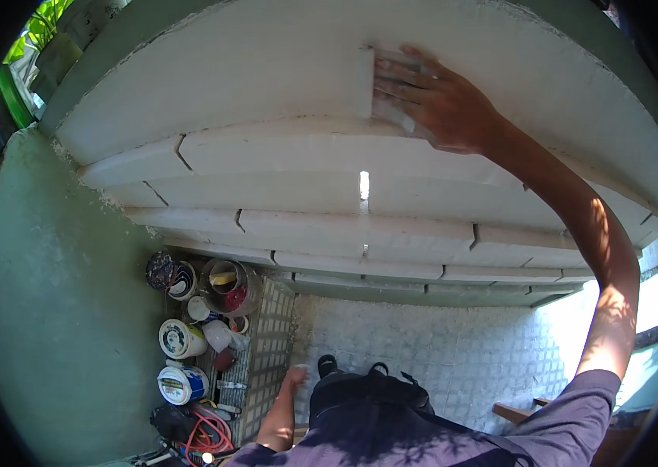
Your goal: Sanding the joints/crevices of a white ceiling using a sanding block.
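My right hand is stretched up against the long white panel, palm towards it and dusted with white. Its fingers lie over a thin, pale rectangular sheet, which is held to the panel's surface. The sheet's exact kind is not clear, and the hand covers much of it. Down at my side hangs my left hand, beside the slatted crate. Its fingers are too small and blurred to make out, and I see nothing plainly held in it.
White slats with dark joints step down below the panel. At left, a green wall stands beside paint tubs, a clear container and a coiled red cable. Wooden legs stand on the patterned floor.
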Demonstrator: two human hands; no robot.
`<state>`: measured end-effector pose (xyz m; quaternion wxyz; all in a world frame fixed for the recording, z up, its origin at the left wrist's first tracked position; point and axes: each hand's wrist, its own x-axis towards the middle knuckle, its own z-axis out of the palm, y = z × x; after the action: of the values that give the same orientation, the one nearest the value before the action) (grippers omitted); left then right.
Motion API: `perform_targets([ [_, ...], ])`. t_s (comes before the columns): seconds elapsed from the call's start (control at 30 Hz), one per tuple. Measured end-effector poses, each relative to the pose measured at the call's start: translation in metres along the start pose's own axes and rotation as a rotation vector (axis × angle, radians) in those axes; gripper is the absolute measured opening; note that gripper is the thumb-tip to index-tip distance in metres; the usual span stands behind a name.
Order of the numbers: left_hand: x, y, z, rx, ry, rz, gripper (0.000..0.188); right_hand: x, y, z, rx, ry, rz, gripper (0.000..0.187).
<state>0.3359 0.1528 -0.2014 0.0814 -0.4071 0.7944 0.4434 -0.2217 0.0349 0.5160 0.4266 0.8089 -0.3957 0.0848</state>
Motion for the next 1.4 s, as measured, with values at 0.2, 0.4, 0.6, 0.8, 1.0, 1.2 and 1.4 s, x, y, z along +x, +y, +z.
perform_targets([
  [0.2,-0.021,0.057,0.0,-0.461,0.366,-0.437,0.032,-0.091,0.033,-0.024,-0.12,-0.272,0.027,0.041],
  [0.4,-0.044,0.079,-0.008,-0.156,0.308,-0.437,0.035,0.0,0.009,0.014,-0.006,0.027,-0.024,0.042],
  [0.6,-0.09,0.022,0.012,-0.104,0.249,-0.516,0.037,-0.065,0.037,-0.017,-0.021,-0.103,-0.014,0.042],
  [0.8,-0.055,0.022,-0.038,0.036,0.131,-0.35,0.037,-0.028,0.028,0.002,-0.068,-0.092,-0.053,0.04],
  [1.0,-0.013,0.018,-0.091,-0.761,0.381,-0.38,0.033,-0.024,0.014,-0.007,-0.028,-0.137,0.014,0.04],
  [1.2,-0.053,-0.035,-0.064,-0.343,0.233,-0.339,0.034,-0.09,0.028,-0.037,-0.107,-0.296,0.102,0.04],
  [1.4,0.0,-0.029,-0.063,0.279,0.214,0.324,0.033,0.036,-0.008,0.013,-0.078,-0.09,-0.016,0.044],
])
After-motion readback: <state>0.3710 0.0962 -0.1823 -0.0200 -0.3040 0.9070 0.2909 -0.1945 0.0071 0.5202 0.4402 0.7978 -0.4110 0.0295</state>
